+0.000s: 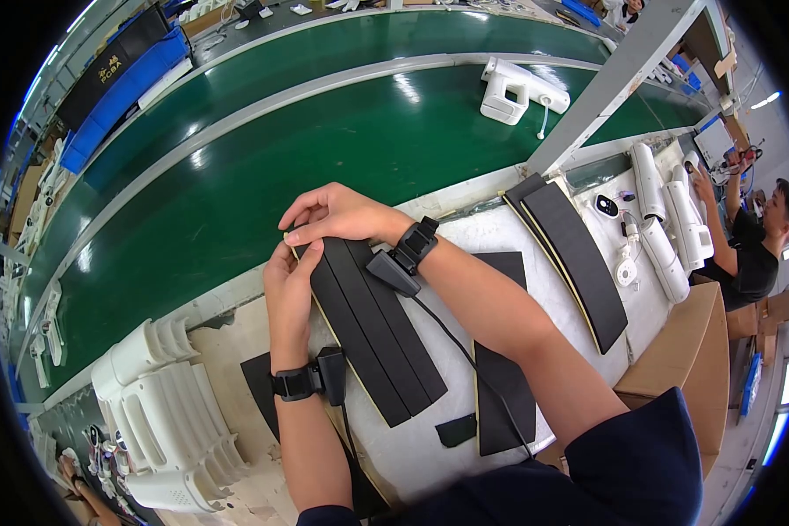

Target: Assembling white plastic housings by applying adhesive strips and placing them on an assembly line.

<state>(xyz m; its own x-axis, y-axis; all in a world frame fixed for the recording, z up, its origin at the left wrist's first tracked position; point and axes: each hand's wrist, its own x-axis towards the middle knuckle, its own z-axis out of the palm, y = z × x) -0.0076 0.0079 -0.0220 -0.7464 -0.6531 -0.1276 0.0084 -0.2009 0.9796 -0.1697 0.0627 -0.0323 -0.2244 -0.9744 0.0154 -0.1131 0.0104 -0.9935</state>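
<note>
A black foam sheet (373, 329), divided lengthwise into strips and edged with pale yellow backing, lies at a slant on the worktable in front of me. My left hand (289, 285) is closed on its far left corner, thumb on top. Over that same corner, the thumb and forefinger of my right hand (342, 215) pinch together, with the other fingers curled. A speck of pale yellow shows at the fingertips; exactly what each finger grips is partly hidden. Beneath my right forearm lies another black foam piece (504, 394), and a small black scrap (457, 430) is beside it.
Stacked black foam strips (574, 254) lie to the right. White curved housings (171, 412) stand at lower left; more white casings (662, 254) lie at right, near a co-worker (754, 245). Beyond the table runs a green conveyor (237, 202) carrying a white handheld device (508, 96). A cardboard box (684, 359) stands at right.
</note>
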